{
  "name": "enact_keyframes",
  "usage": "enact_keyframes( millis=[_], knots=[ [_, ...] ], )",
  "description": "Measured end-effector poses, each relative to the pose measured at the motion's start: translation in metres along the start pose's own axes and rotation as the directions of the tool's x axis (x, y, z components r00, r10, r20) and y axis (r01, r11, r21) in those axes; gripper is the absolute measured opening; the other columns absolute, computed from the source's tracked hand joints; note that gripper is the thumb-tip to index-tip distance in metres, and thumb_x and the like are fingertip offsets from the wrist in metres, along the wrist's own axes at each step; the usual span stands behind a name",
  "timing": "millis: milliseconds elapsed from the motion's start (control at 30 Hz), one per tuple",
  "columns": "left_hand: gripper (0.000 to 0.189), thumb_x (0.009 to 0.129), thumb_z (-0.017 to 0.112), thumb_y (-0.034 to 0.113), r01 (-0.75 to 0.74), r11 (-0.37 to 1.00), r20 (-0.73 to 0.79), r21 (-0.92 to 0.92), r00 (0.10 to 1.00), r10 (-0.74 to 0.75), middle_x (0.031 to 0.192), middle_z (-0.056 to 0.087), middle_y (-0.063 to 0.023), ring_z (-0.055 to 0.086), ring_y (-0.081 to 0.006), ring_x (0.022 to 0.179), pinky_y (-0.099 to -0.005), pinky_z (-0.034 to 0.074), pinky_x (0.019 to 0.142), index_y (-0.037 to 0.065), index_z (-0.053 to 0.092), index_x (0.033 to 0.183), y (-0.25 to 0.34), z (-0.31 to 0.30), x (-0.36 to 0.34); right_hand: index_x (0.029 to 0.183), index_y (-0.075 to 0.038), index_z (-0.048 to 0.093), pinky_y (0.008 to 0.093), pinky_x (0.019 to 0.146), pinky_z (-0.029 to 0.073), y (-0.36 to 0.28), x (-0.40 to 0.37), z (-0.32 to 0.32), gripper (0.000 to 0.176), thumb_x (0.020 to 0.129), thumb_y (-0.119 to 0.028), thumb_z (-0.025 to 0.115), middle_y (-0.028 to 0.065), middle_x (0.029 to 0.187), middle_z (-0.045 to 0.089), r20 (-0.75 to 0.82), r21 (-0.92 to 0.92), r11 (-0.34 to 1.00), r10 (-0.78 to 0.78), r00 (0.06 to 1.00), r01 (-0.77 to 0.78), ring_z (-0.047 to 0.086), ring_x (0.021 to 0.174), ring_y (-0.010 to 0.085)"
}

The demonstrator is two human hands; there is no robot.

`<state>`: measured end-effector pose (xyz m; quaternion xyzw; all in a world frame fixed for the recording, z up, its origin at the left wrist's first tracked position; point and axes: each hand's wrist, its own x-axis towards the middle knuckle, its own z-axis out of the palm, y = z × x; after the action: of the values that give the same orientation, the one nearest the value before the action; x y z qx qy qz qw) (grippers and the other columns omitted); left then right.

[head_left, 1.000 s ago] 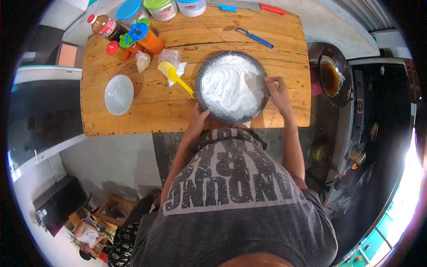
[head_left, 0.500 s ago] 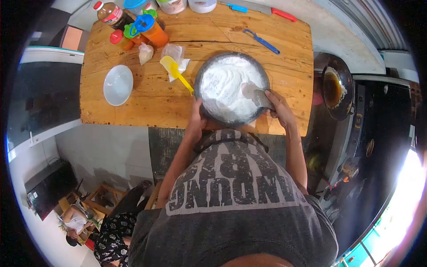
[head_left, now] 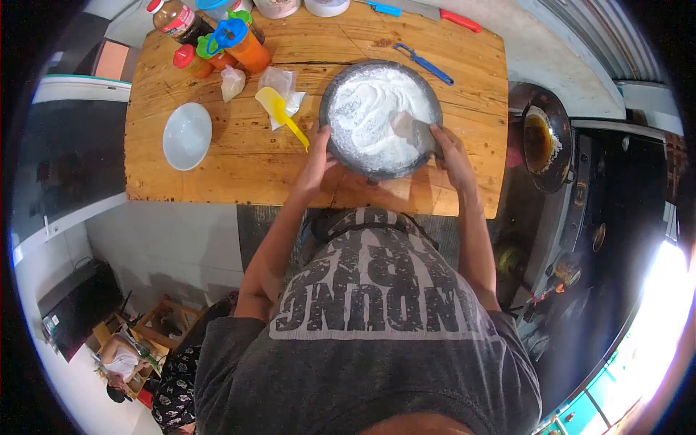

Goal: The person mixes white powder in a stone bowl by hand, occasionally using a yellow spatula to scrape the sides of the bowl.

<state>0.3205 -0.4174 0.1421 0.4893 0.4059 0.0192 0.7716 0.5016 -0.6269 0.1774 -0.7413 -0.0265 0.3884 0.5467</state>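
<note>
A round dark stone mortar (head_left: 328,93) sits near the front edge of the wooden table, full of white powder (head_left: 370,109) with swirled ridges. My left hand (head_left: 316,163) grips the left side of its rim, thumb up along the wall. At the opposite side, my right hand (head_left: 455,159) closes around a grey stone pestle (head_left: 417,130). The pestle's pale, powder-dusted end lies in the white powder. Just left of my left hand is a yellow scoop (head_left: 274,105), resting partly on a small clear plastic bag (head_left: 279,80).
A white bowl (head_left: 187,138) stands at left. Behind it are a small knotted bag (head_left: 233,83), an orange bottle (head_left: 246,49) and a dark sauce bottle (head_left: 174,23). A blue peeler (head_left: 428,67) and red-handled knife (head_left: 460,20) lie at the back. A wok (head_left: 547,141) is at right.
The mortar has shifted away from the table's front edge, with both hands following. The pestle has moved slightly up with my right hand, and the powder's ridges look different.
</note>
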Motion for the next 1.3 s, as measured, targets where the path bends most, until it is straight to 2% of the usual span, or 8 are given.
enact_keyframes(
  millis=[367, 500, 600, 700, 767, 967, 1100, 1300],
  knots=[
    [0.068, 0.090, 0.051, 0.050, 0.168, 0.868, 0.065, -0.467, 0.986, -0.156, 0.136, 0.036, -0.0109, 0.048, -0.0278, 0.114, -0.0406, 0.043, 0.093, 0.019, 0.019, 0.141, -0.049, 0.039, -0.005, 0.110, -0.005, 0.057, 0.0303, 0.051, 0.043, -0.028, 0.083, 0.004, 0.041, 0.088, -0.040, 0.059, 0.0021, 0.080, 0.060, -0.048, -0.258, 0.879, -0.426, 0.903, 0.401, 0.054, 0.060, 0.0139],
    [0.054, 0.093, 0.049, 0.040, -0.139, 0.966, -0.102, -0.219, 0.988, 0.119, 0.124, 0.046, -0.0094, 0.053, -0.0217, 0.104, -0.0346, 0.046, 0.086, 0.013, 0.030, 0.136, -0.058, -0.019, -0.010, 0.113, -0.011, 0.056, 0.0388, 0.058, 0.049, 0.002, 0.047, 0.007, 0.041, 0.086, -0.041, 0.061, 0.0164, 0.084, 0.065, 0.097, -0.637, 0.595, -0.568, 0.817, 0.490, 0.064, 0.067, 0.0292],
    [0.032, 0.096, 0.045, 0.026, -0.472, 0.826, -0.536, 0.309, 0.631, 0.561, 0.109, 0.050, -0.0076, 0.050, -0.0179, 0.100, -0.0338, 0.042, 0.088, 0.005, 0.043, 0.121, -0.067, -0.099, -0.016, 0.113, -0.014, 0.056, 0.0429, 0.058, 0.051, -0.002, -0.003, 0.028, 0.040, 0.085, -0.041, 0.062, 0.0202, 0.080, 0.066, 0.247, -0.776, 0.435, -0.457, 0.855, 0.457, 0.065, 0.067, 0.0355],
    [0.052, 0.091, 0.057, 0.033, -0.189, 0.769, -0.784, 0.610, -0.004, 0.621, 0.116, 0.049, -0.0188, 0.048, -0.0311, 0.109, -0.0429, 0.039, 0.094, -0.006, 0.042, 0.123, -0.064, -0.196, -0.033, 0.112, -0.015, 0.057, 0.0439, 0.057, 0.052, 0.018, 0.002, 0.034, 0.037, 0.085, -0.039, 0.062, 0.0185, 0.075, 0.065, 0.404, -0.772, 0.225, -0.548, 0.732, 0.595, 0.065, 0.065, 0.0355],
    [0.063, 0.087, 0.061, 0.036, 0.002, 0.927, -0.914, 0.375, -0.166, 0.370, 0.118, 0.045, -0.0249, 0.045, -0.0371, 0.109, -0.0455, 0.039, 0.093, -0.009, 0.039, 0.124, -0.057, -0.231, -0.047, 0.111, -0.016, 0.057, 0.0437, 0.056, 0.052, 0.026, 0.014, 0.039, 0.035, 0.084, -0.038, 0.063, 0.0173, 0.072, 0.065, 0.444, -0.749, 0.125, -0.635, 0.633, 0.650, 0.065, 0.064, 0.0351],
    [0.069, 0.089, 0.049, 0.039, 0.022, 0.996, -0.987, 0.092, -0.128, 0.094, 0.120, 0.041, -0.0290, 0.046, -0.0385, 0.109, -0.0489, 0.045, 0.084, -0.011, 0.025, 0.130, -0.061, -0.312, 0.013, 0.105, -0.016, 0.058, 0.0431, 0.059, 0.052, -0.002, 0.080, 0.055, 0.041, 0.082, -0.049, 0.062, 0.0177, 0.072, 0.065, 0.309, -0.870, 0.172, -0.541, 0.782, 0.462, 0.065, 0.067, 0.0343],
    [0.067, 0.090, 0.044, 0.041, 0.333, 0.941, -0.992, 0.061, -0.085, 0.094, 0.117, 0.040, -0.0284, 0.050, -0.0371, 0.104, -0.0459, 0.049, 0.077, -0.012, 0.025, 0.126, -0.050, -0.286, 0.020, 0.099, 0.000, 0.065, 0.0258, 0.054, 0.045, -0.022, 0.108, 0.035, 0.040, 0.083, -0.037, 0.066, 0.0038, 0.075, 0.067, 0.223, -0.582, 0.770, -0.156, 0.962, 0.260, 0.056, 0.059, 0.0113],
    [0.055, 0.087, 0.047, 0.041, 0.459, 0.888, -0.947, -0.009, -0.289, 0.140, 0.104, 0.045, -0.0212, 0.059, -0.0374, 0.086, -0.0479, 0.049, 0.066, -0.002, 0.031, 0.117, -0.062, -0.311, 0.061, 0.098, -0.011, 0.058, 0.0444, 0.053, 0.050, 0.031, 0.017, 0.079, 0.028, 0.083, -0.032, 0.066, 0.0210, 0.066, 0.062, 0.243, -0.835, 0.236, -0.652, 0.719, 0.496, 0.063, 0.062, 0.0398]
  ],
)
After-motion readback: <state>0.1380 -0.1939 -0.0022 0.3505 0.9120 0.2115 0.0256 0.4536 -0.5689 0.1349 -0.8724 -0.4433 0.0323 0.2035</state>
